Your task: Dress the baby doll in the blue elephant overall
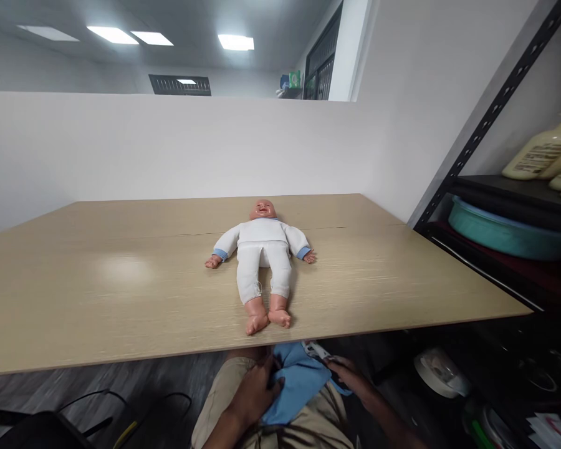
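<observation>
A baby doll (263, 234) in a white suit with blue cuffs lies on its back on the wooden table (121, 312), its bare feet toward the near edge. Below that edge, a blue cloth (297, 380) with a white patterned part rests over my lap; it looks like a small garment, though its kind is not plain. My left hand (257, 388) is closed on the cloth's left side, its fingers partly hidden. On the other side my right hand (348, 374) grips the cloth near the white part. Neither hand touches the doll.
To the right, a black metal shelf holds cream bottles (540, 153) and a teal basin (505, 231). Under it stands a white round container (439, 373). A low white wall (191, 146) borders the table's far side. Cables (116, 399) lie on the dark floor at left.
</observation>
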`<state>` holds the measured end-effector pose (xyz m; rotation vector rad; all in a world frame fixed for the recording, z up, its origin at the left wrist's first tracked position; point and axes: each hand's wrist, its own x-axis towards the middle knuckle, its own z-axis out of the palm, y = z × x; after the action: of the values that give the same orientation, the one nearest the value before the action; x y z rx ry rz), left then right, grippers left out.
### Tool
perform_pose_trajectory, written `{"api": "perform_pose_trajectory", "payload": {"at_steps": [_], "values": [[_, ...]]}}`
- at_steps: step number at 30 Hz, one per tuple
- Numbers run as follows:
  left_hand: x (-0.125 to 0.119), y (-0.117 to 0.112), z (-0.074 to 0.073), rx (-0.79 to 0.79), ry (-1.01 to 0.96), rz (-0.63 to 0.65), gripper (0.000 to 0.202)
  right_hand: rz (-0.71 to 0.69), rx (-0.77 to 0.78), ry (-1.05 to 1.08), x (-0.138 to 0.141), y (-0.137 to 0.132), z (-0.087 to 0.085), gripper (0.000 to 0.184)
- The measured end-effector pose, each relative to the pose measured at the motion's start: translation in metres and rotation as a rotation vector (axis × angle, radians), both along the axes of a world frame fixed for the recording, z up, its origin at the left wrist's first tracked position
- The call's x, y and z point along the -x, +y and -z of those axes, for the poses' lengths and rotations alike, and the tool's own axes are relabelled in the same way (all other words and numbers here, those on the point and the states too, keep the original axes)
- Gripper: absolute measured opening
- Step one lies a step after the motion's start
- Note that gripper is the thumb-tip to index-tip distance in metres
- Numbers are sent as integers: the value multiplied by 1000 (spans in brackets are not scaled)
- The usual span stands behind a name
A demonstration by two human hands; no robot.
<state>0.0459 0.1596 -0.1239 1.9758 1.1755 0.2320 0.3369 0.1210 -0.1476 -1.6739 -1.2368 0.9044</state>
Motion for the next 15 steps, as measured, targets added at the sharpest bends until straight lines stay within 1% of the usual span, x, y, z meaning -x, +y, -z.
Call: {"api": "perform_pose_trajectory", "payload": {"at_steps": [1,3,4,6,8,9,10,11,13,14,15], "values": [[3,-5,-5,10,1,-23,32,-9,9,15,0,0,-3,62],[10,-17,-19,28,21,-49,29,-13,14,35,6,-3,-13,65],[15,-23,-29,40,42,-43,28,-11,0,22,12,-6,-21,65],[25,-34,-54,83,126,21,29,-24,-59,-44,27,-14,-45,60],[38,-44,-86,110,216,139,37,-94,-140,-125,44,-25,-76,47],[44,-48,-104,143,259,197,41,-160,-127,-135,52,-31,-94,43],[50,-52,-123,162,258,214,39,-219,-85,-136,59,-36,-111,42],[56,-55,-142,174,245,194,33,-248,-47,-142,66,-39,-129,44],[67,-58,-179,153,110,169,24,-294,-19,-157,75,-42,-163,49],[72,-58,-196,107,18,135,22,-313,-33,-162,79,-40,-179,49],[75,-57,-210,50,-90,103,25,-331,-64,-157,83,-37,-196,48]]}}
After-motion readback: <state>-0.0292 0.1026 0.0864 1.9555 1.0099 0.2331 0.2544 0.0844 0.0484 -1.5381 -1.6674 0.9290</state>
